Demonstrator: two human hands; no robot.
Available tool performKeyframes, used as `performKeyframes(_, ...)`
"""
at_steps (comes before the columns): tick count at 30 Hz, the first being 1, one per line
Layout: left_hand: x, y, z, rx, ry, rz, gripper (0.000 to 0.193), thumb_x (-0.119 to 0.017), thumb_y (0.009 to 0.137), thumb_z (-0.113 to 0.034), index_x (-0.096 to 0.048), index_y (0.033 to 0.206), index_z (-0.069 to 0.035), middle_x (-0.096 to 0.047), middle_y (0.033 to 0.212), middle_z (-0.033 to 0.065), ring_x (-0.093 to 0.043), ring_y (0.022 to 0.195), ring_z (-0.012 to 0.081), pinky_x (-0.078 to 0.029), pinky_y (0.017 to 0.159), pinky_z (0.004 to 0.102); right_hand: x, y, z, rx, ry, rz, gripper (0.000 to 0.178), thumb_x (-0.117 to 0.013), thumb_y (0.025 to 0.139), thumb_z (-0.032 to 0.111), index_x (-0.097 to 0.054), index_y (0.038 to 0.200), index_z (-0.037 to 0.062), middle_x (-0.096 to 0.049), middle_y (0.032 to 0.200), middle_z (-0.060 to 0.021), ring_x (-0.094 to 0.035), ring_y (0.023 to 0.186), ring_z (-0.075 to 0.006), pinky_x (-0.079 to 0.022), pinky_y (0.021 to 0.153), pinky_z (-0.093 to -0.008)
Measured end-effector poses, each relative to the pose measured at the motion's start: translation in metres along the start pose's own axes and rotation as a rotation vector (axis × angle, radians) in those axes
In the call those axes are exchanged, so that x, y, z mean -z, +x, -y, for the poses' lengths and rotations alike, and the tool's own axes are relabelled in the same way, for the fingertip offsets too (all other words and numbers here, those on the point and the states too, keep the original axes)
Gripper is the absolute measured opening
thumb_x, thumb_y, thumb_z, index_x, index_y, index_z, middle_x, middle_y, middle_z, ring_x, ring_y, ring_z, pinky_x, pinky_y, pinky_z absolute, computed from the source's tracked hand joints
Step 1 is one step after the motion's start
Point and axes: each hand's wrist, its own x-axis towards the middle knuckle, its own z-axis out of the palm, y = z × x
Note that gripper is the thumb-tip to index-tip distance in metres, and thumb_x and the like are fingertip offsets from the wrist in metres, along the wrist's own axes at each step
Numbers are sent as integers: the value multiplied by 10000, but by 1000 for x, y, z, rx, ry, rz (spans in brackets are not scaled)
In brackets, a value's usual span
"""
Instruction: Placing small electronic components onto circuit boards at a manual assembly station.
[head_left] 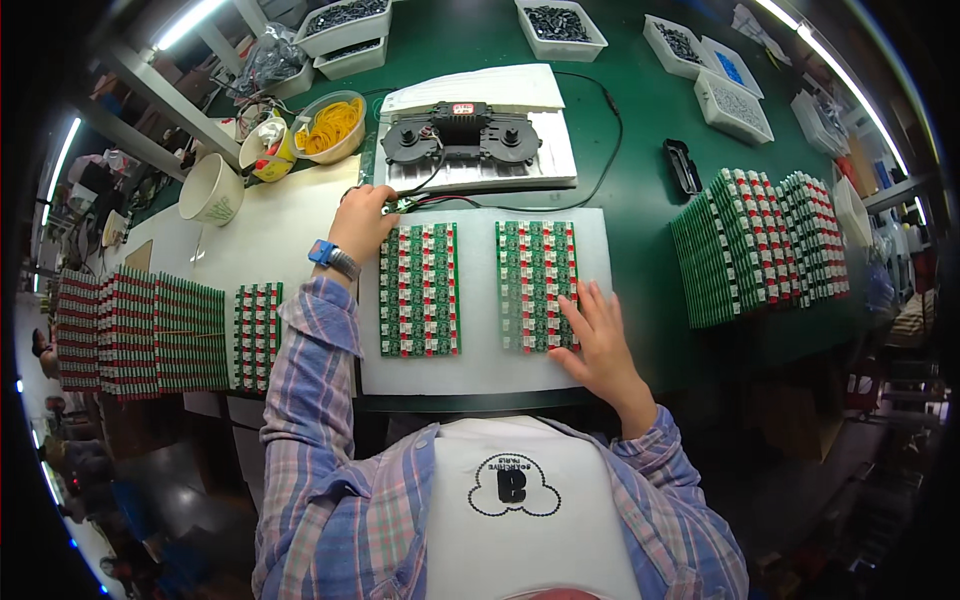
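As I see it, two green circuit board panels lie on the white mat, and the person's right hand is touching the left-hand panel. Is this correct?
Not quite. The head view shows the right hand touching the right-hand panel, not the left-hand panel. Both green circuit board panels do lie on the white mat.

Green table (645,150) — white mat (477,300), board stacks (745,245)

Two green circuit panels (420,290) (530,270) (studded red and white) lie flat, apart.
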Motion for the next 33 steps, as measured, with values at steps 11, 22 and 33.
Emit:
performKeyframes(11,51,0,-83,-128,-436,-91,248,-704,856,-60,-716,1103,-43,-659,946,127,-661,870,288,-538,767,349,29,15,2,32,261,-169,548,-760,837,104,-586,1350,20,-564,1424,-180,-506,1351,-376,-325,1166,-550)
performKeyframes(22,-46,13,-178,-285,-524,62,323,-708,861,-60,-696,1183,-36,-665,1033,119,-650,970,276,-536,840,351,30,108,-37,-124,535,-318,280,-691,856,6,-703,1136,3,-692,1157,-144,-671,970,-330,-548,849,-365)
performKeyframes(33,-83,26,-171,-406,-342,-116,297,-712,865,-136,-714,1147,-47,-705,1038,129,-627,989,323,-505,901,403,10,114,-71,-9,158,-459,201,-727,811,56,-767,1003,98,-742,1016,-39,-607,946,-271,-515,866,-380)
